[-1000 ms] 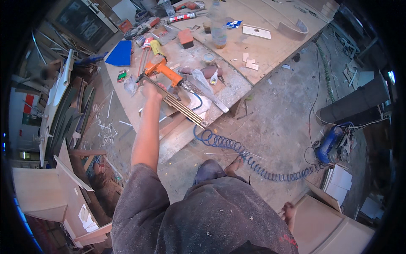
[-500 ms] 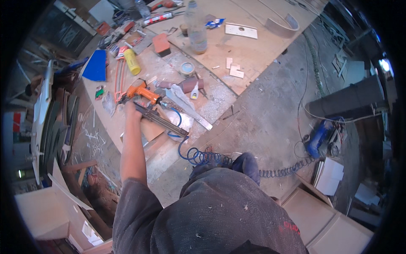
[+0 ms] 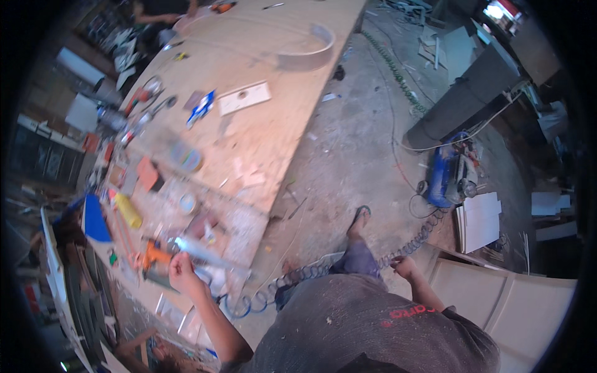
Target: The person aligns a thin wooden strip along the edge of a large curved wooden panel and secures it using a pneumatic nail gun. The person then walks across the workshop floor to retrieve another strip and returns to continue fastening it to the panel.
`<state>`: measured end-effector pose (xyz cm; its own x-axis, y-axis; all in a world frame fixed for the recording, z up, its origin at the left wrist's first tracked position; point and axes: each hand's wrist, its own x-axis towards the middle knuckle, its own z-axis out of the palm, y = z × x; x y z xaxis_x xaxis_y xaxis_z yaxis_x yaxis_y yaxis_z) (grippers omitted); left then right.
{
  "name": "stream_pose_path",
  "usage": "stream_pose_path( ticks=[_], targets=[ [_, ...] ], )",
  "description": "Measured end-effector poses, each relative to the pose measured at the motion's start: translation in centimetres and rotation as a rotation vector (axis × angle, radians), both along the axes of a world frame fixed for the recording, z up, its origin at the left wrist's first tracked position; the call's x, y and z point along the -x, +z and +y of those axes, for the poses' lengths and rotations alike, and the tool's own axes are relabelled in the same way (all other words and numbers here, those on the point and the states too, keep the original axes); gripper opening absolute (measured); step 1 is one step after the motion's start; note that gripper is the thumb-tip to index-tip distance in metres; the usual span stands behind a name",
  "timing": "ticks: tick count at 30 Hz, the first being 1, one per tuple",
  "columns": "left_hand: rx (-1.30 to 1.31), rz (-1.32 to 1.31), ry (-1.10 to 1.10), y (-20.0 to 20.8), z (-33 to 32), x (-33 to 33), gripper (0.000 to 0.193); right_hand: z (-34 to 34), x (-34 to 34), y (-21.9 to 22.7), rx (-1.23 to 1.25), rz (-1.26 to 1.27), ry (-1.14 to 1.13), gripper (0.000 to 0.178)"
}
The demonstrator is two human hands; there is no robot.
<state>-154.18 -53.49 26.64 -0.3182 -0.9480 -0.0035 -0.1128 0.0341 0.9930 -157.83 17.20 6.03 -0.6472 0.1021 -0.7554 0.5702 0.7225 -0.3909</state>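
Your left hand [image 3: 184, 275] had shifted since half a second earlier, from the left end of the orange nail gun [image 3: 155, 255] to the other side of its body, and your right hand [image 3: 405, 267] had come back into view as the scene swung round. Your left fingers were curled together just in front of the gun; blur left it unclear whether they touched it or pinched anything. Your right fingers were bent inward beside your thigh, near the coiled blue hose [image 3: 305, 273], and whether they held something could not be told.

The nail gun lay on the near part of the bench [image 3: 283, 140]. It looked rigid, fairly heavy and hardly fragile, probably best taken by its orange body; the hose, springy and light, would likely tug as you lifted. A bright straight strip [image 3: 217, 256] lay close beside the gun, somewhat in the way.

Further off you had a yellow bottle [image 3: 128, 210], a blue panel [image 3: 96, 219], a round tin [image 3: 187, 202] and a red block [image 3: 148, 173], then a pale board with a hole [image 3: 244, 98]. Beyond the curved strip [image 3: 308, 56], a co-worker's arm [image 3: 158, 18] showed at the far side.
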Motion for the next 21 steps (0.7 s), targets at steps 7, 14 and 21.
stream_pose_path(
  ticks=[7,14,21],
  targets=[
    [-0.027,-0.162,-0.178,0.2,19.0,17.8,0.008,7.2,17.8,-0.3,0.027,0.034,0.107,0.042],
    [0.143,-0.269,-0.531,1.4,32.7,34.9,0.037,19.3,26.5,4.4,-0.166,0.240,-0.004,0.042],
    [0.085,-0.100,-0.660,-0.9,40.4,46.6,0.016,18.5,36.3,2.7,-0.183,0.216,0.124,0.044]
  ],
)
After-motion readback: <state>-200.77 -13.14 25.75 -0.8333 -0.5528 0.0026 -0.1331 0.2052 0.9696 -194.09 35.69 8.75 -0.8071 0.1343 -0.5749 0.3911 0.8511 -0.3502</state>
